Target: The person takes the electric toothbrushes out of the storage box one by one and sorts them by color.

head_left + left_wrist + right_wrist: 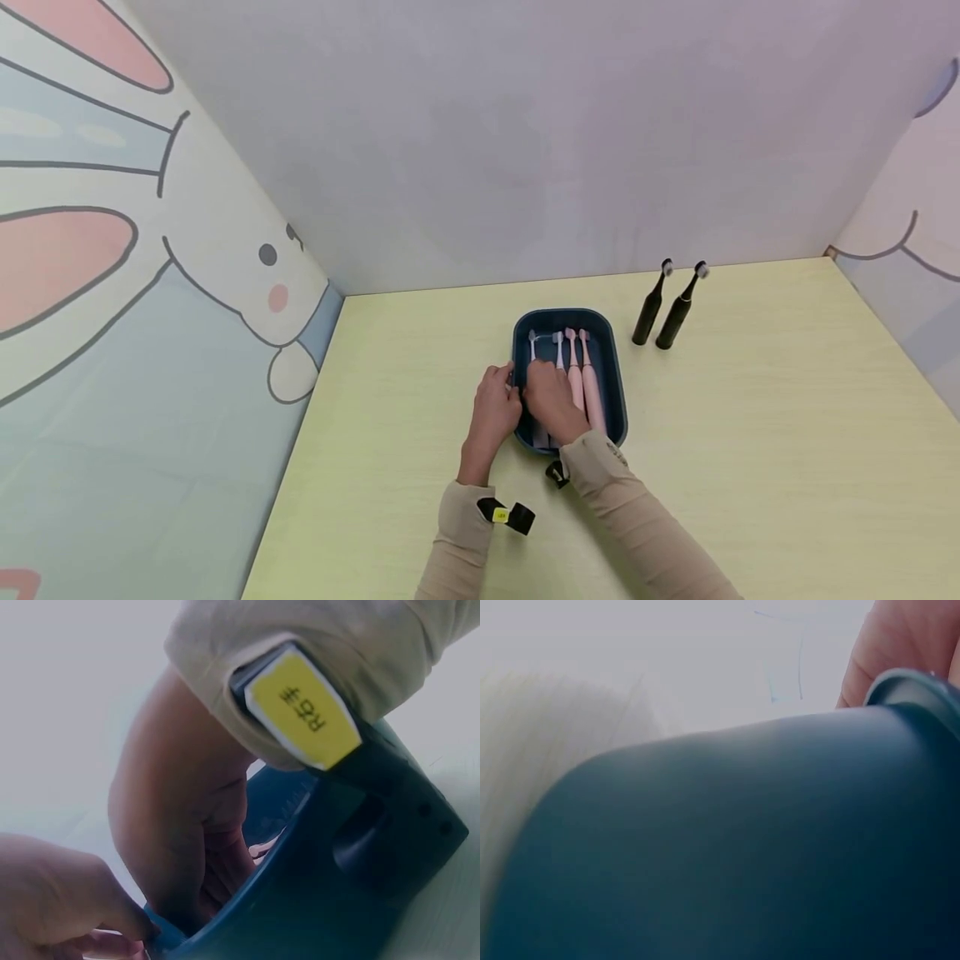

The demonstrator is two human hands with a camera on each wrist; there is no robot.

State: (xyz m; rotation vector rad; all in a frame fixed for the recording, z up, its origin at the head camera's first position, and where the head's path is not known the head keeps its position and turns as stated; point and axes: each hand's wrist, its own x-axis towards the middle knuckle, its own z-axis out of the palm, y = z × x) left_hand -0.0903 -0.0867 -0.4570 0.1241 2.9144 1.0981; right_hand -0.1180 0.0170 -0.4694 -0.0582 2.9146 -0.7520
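Note:
A dark blue box (619, 400) holds several electric toothbrushes. Two on its right side are pink, including the outer pink toothbrush (593, 400). Further left are a white toothbrush (558, 350) and a toothbrush with a grey head (532, 338). My left hand (497, 408) pinches the left rim of the box, thumb and fingers on either side of the wall in the left wrist view. Inside the box, my right hand (553, 398) reaches down over the toothbrushes on the left with bent fingers. Its fingertips are hidden, so what they touch cannot be seen.
Two black electric toothbrushes, the nearer-to-box one (648, 317) and its neighbour (674, 321), are on the pale yellow table (787, 400) right of the box. A grey wall (487, 167) rises behind the table. A panel with a cartoon rabbit (225, 250) borders the left side.

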